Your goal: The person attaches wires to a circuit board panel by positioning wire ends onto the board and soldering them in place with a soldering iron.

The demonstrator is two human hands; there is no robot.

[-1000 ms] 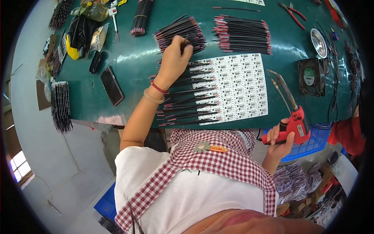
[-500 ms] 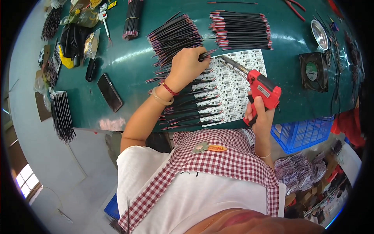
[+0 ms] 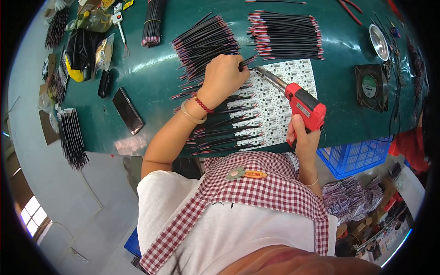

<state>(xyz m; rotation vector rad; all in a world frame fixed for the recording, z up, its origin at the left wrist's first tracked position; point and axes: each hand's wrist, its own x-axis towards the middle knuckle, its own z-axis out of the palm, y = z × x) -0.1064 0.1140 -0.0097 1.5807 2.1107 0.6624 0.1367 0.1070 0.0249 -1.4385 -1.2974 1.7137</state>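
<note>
Closed fingers of my left hand (image 3: 223,77) pinch a short black wire (image 3: 248,61) above the upper left corner of a white circuit board sheet (image 3: 280,110). My right hand (image 3: 303,137) is wrapped around the handle of a red soldering gun (image 3: 306,105). The gun's metal tip points up and left, close to the wire end; whether they touch I cannot tell. Along the sheet's left edge several black wires (image 3: 224,143) lie in a row with their ends on the board. My left hand and wrist hide part of that row.
Two piles of black wires, left (image 3: 206,41) and right (image 3: 286,34), lie beyond the board. A phone (image 3: 128,111) rests at the left, a small fan (image 3: 370,87) and metal bowl (image 3: 378,42) at the right. Below the table edge stands a blue crate (image 3: 353,158).
The soldering gun has shifted slightly left, its tip now nearer the wire end and the board's upper left corner. My left hand keeps its pinch, having moved only slightly.
</note>
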